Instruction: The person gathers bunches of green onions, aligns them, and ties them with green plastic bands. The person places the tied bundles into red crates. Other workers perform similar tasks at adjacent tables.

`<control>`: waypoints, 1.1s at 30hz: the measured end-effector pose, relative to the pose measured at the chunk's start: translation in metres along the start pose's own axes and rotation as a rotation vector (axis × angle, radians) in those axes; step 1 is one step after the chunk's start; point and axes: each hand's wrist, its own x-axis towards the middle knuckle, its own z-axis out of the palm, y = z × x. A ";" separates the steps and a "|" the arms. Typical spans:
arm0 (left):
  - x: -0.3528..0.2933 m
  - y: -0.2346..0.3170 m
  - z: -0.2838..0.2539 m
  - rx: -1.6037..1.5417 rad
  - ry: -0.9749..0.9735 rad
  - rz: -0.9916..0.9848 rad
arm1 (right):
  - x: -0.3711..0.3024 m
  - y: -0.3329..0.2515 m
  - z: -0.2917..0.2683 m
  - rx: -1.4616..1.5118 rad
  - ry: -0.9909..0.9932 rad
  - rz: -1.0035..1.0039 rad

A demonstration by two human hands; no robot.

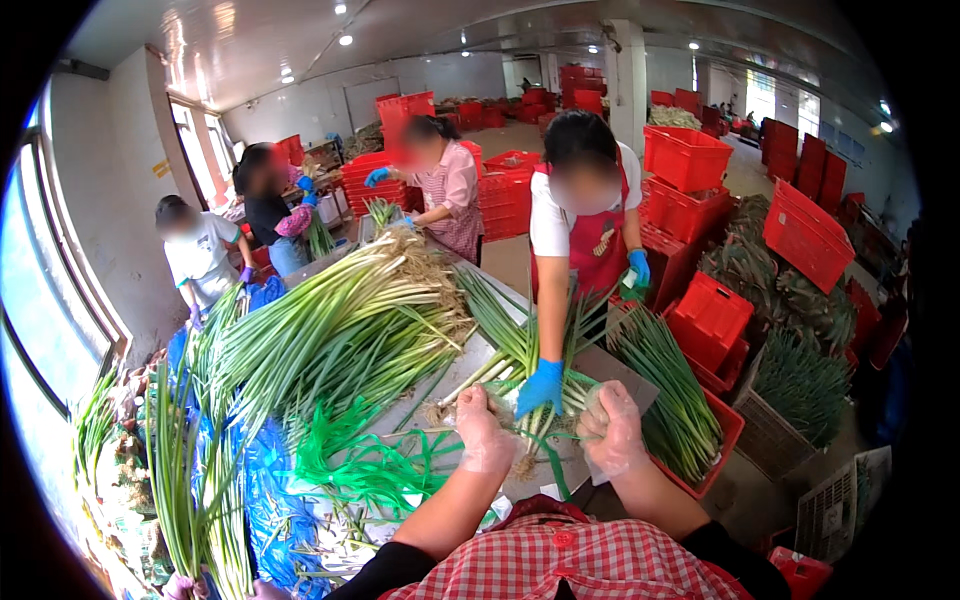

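My left hand [485,430] and my right hand [612,425], both in clear plastic gloves, are closed on either side of a bunch of green onions [512,338]. A thin green plastic strip [503,385] crosses the bunch between my fists, its ends running into them. Between my hands, a co-worker's blue-gloved hand [541,388] presses down on the white stalks. Another length of green strip hangs by the table's near edge. Loose green strips [350,455] lie in a tangle left of my left hand.
A large heap of green onions [330,310] covers the table's left part. Right of the table stands a red crate [722,425] of green onions. Co-workers stand at the far side, one directly opposite me. Red crates [688,160] are stacked behind. A blue plastic sheet [262,490] drapes the left edge.
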 end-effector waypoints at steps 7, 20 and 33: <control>0.022 -0.006 -0.022 0.496 -0.042 0.736 | -0.012 -0.012 -0.008 -0.139 -0.198 -0.182; 0.025 0.011 -0.049 0.009 0.062 0.245 | -0.013 -0.030 0.007 -0.347 -0.181 -0.273; -0.021 0.070 -0.002 0.515 -0.678 0.426 | 0.001 -0.042 0.001 -0.546 -0.234 -0.085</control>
